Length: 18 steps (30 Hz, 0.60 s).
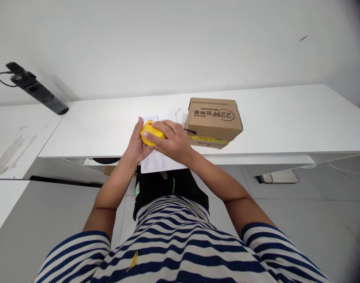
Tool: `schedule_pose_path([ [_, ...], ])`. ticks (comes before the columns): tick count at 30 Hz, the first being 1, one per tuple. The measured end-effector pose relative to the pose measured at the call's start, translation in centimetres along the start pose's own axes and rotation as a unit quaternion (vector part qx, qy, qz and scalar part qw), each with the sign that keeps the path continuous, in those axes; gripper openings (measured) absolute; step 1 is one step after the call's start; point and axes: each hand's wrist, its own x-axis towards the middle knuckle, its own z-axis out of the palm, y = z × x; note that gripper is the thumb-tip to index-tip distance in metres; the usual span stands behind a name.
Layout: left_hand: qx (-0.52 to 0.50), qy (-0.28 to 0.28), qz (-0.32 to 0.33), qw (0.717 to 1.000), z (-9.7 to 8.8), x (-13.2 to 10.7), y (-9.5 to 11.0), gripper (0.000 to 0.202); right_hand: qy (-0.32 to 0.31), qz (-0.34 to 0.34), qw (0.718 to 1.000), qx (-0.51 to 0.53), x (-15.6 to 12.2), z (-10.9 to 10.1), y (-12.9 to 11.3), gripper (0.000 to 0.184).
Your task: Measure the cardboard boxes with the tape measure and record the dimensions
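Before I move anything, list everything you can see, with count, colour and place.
Yellow object: one, yellow with a red spot, between both hands
Marked paper: sheet count unclear, white, below the hands, past the desk's front edge
Box: one, brown, on the desk, right of the hands
Device: one, black, far left
Desk: one, white, before the person
Wall: one, white, behind the desk
Flat case-like item: one, pale, below the desk, right
Shirt: one, navy-and-white, on the person
Left hand, right hand: one each, bare, holding the yellow object
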Motion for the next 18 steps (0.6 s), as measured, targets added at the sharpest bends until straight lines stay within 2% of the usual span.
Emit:
schedule_pose_path([
  [2, -0.061, 0.072, 0.015, 0.995, -1.7, 2.2, -1.2, 0.068, -0.039, 0.016, 0.999, -0.028, 1.1, 1.2, 0.1, 0.052],
  [5, -0.12, 0.2, 0.046, 0.971, -4.8, 6.7, -3.4, 0.052, -0.085, 0.112, 0.987, -0.076, 1.5, 2.5, 1.3, 0.056],
  [7, -0.107, 0.268, 0.078, 0.954, -6.6, 9.5, -4.9, 0.045, -0.166, 0.149, 0.971, -0.09, 1.5, 3.4, 2.6, 0.058],
  [10, -0.028, 0.359, 0.115, 0.926, -7.6, 12.3, -6.7, 0.047, -0.301, 0.123, 0.939, -0.113, 2.0, 5.0, 4.5, 0.072],
  [11, 0.012, 0.374, 0.124, 0.919, -7.5, 12.8, -7.1, 0.05, -0.321, 0.108, 0.932, -0.127, 2.3, 5.6, 5.0, 0.073],
  [13, 0.1, 0.367, 0.137, 0.915, -7.1, 13.2, -7.8, 0.053, -0.329, 0.08, 0.928, -0.153, 3.2, 6.6, 5.9, 0.065],
  [16, 0.216, 0.305, 0.135, 0.918, -6.6, 12.9, -8.3, 0.054, -0.334, 0.034, 0.929, -0.157, 4.4, 7.3, 7.3, 0.051],
  [18, 0.255, 0.278, 0.13, 0.917, -6.5, 12.6, -8.4, 0.055, -0.335, -0.002, 0.931, -0.142, 4.5, 7.3, 8.3, 0.049],
])
